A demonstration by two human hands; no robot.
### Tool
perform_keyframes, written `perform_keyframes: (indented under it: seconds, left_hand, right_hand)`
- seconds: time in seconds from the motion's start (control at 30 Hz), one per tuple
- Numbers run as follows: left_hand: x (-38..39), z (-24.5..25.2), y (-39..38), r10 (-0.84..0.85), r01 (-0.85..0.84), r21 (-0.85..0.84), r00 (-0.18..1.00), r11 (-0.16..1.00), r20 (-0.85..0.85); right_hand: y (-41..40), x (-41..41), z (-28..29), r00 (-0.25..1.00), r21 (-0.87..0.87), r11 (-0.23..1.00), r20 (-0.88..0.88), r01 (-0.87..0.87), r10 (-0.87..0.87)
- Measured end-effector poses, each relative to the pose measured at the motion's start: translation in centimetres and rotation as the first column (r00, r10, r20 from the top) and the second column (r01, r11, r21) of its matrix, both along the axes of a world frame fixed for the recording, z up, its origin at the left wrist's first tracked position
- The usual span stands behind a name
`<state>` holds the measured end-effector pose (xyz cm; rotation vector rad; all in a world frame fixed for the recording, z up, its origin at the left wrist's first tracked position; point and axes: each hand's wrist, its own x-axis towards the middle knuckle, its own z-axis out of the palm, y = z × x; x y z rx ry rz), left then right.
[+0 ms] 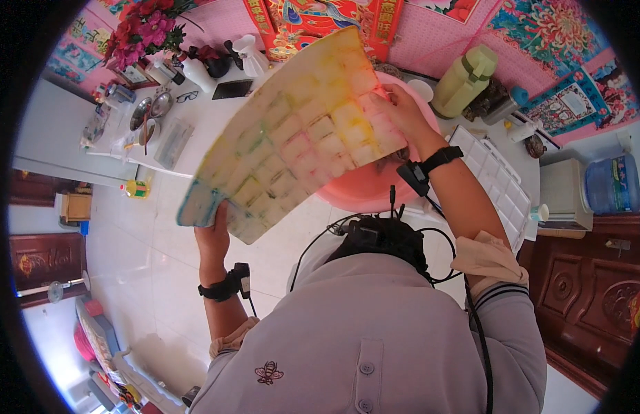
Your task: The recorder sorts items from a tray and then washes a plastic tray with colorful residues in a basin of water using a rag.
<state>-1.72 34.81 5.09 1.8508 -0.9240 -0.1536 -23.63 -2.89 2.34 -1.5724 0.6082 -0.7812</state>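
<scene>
A large flexible translucent sheet (294, 139), stained yellow, pink, green and blue in a grid-like pattern, spans the space before me, curved and tilted. My left hand (215, 227) grips its lower left corner, beside the blue stain. At its right edge my right hand (400, 111) holds the pink-stained part; some of the fingers are hidden. Beneath and behind the sheet, a pink plastic basin (361, 189) is partly covered, with something dark inside that I cannot identify. A white compartment tray (493, 181) lies on the table to the right of my right forearm.
The white table (203, 132) bears steel bowls (162, 103), a clear plastic box (174, 143), eyeglasses (187, 97) and a white vase of flowers (197, 72). A green thermos (465, 80) stands behind the basin. A paper cup (540, 212) sits near the tray. An oil bottle (136, 189) is at left.
</scene>
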Motion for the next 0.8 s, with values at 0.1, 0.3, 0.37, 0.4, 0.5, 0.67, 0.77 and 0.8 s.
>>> perform_keyframes:
  seconds: [0.1, 0.3, 0.37, 0.4, 0.5, 0.67, 0.77, 0.8]
  left_hand:
    - [-0.4, 0.2, 0.0, -0.001, 0.000, -0.035, 1.000, 0.999, -0.029]
    - [-0.3, 0.1, 0.2, 0.014, -0.014, 0.000, 1.000, 1.000, -0.002]
    - [-0.4, 0.1, 0.1, 0.006, -0.006, -0.001, 1.000, 1.000, 0.005]
    - [-0.4, 0.2, 0.1, 0.000, 0.000, -0.002, 1.000, 1.000, 0.013]
    - [-0.3, -0.4, 0.0, -0.005, 0.004, -0.017, 0.999, 1.000, -0.054]
    - [-0.5, 0.0, -0.2, -0.012, 0.012, 0.016, 1.000, 1.000, -0.011]
    - [-0.2, -0.1, -0.5, -0.029, 0.029, 0.013, 1.000, 0.999, 0.005]
    - [0.0, -0.2, -0.5, -0.035, 0.035, 0.010, 0.999, 0.999, 0.000]
  right_hand:
    - [0.1, 0.2, 0.8, 0.990, -0.068, 0.997, -0.127, 0.049, -0.057]
    - [-0.1, 0.1, 0.3, 0.992, -0.026, 0.999, -0.117, 0.033, -0.036]
    - [-0.1, 0.2, 0.2, 0.999, -0.024, 0.999, -0.025, 0.027, -0.028]
    - [-0.3, 0.5, 0.2, 0.999, -0.015, 0.999, -0.011, 0.049, -0.049]
    - [-0.6, 0.5, 0.6, 0.994, -0.024, 0.995, -0.040, 0.097, -0.098]
    - [-0.3, 0.7, 0.5, 0.982, -0.039, 0.985, -0.078, 0.170, -0.172]
    - [-1.6, 0.3, -1.1, 0.984, -0.081, 0.986, -0.091, 0.148, -0.155]
    - [-1.6, 0.5, -1.3, 0.988, -0.079, 0.987, -0.048, 0.141, -0.145]
